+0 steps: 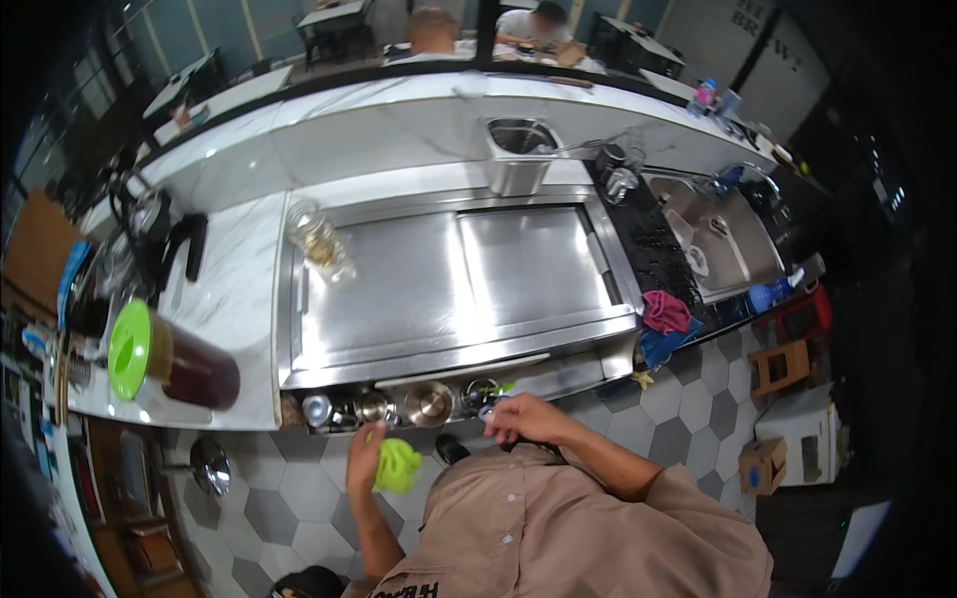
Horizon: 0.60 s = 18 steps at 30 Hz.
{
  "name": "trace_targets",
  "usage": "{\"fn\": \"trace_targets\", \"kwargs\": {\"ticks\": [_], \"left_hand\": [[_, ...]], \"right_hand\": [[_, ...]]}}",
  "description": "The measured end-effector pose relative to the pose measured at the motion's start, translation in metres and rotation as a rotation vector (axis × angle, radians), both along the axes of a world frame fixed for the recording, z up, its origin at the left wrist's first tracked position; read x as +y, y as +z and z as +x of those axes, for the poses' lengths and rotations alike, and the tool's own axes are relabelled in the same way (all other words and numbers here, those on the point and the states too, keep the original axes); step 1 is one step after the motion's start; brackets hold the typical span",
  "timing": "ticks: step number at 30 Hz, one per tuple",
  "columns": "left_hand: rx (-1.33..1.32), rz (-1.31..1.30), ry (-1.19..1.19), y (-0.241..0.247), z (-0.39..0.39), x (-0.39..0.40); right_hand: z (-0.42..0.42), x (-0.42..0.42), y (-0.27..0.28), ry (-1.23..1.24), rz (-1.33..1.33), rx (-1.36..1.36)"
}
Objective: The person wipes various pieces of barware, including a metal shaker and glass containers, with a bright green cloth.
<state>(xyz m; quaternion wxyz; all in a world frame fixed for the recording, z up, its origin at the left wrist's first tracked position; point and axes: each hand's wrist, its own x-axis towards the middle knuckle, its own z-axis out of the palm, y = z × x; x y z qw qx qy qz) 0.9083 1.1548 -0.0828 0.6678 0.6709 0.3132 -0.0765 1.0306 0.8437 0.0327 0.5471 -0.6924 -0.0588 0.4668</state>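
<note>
A crumpled lime-green cloth (397, 465) hangs from my left hand (363, 457), low in front of the steel counter's front ledge. My right hand (529, 420) is curled at the ledge, its fingertips pinching a small, pale translucent object (487, 414) too blurred to name. Just beyond that hand, a metal vessel (480, 393) stands on the ledge with something green at its rim. Steel pitchers stand in the same row, among them a wide one (429, 404) and a smaller one (374, 408) near my left hand. The stainless steel counter top (404, 291) spans the area ahead.
A glass jar (320, 238) lies tilted at the counter's left. A green-lidded pitcher of dark liquid (191, 366) stands on the marble worktop. A steel bin (517, 168) is at the back. Right are red and blue cloths (666, 312) and a sink (736, 250). People sit beyond the partition.
</note>
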Motion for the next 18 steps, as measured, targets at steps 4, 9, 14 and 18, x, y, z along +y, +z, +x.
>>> {"fn": "trace_targets", "kwargs": {"ticks": [4,9,14,18], "left_hand": [[-0.325,-0.43,0.277,0.071,-0.022,0.025],[-0.731,-0.707,0.459,0.124,-0.006,-0.007],[-0.679,-0.579,0.311,0.123,0.017,-0.078],[-0.755,-0.218,0.245,0.14,0.002,-0.115]], "right_hand": [[0.078,-0.064,0.005,-0.536,-0.031,-0.399],[0.245,-0.161,-0.029,-1.01,-0.252,-0.938],[0.366,-0.192,-0.032,-1.164,-0.532,-0.893],[0.398,-0.183,-0.028,-1.167,-0.644,-0.857]]}}
